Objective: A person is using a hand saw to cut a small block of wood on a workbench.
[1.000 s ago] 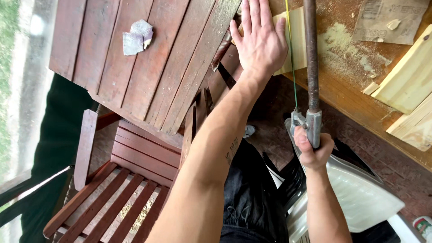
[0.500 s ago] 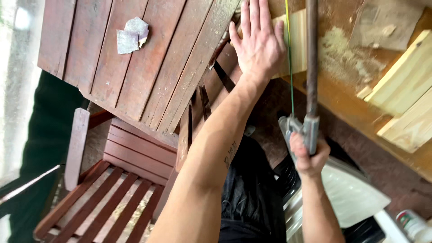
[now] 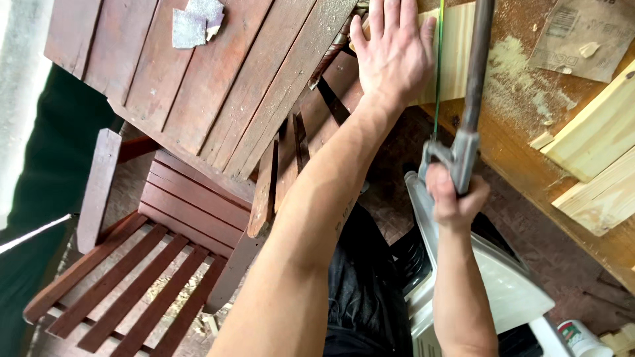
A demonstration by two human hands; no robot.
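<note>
sawdusty workbench point(image 3: 522, 79) far right; left hand point(image 3: 393, 53) flat, fingers spread on pale board point(image 3: 455, 56); right hand point(image 3: 453, 198) fisted round hacksaw point(image 3: 466, 106); slatted chair point(image 3: 152, 251) near left.

A red-brown slatted chair point(image 3: 145, 264) stands beside a slatted table point(image 3: 198, 86) of the same wood, which carries two scraps of grey sandpaper point(image 3: 196, 21). A brown sandpaper sheet point(image 3: 582, 36) lies by sawdust point(image 3: 512, 63) (pale, heaped), near loose pale wood offcuts point(image 3: 595, 158)

saw point(image 3: 471, 86): frame top cut by upper edge | left hand point(image 3: 395, 53): fingertips cut off there, hiding plank point(image 3: 456, 59) beneath | right hand point(image 3: 453, 198): covers saw handle
</note>
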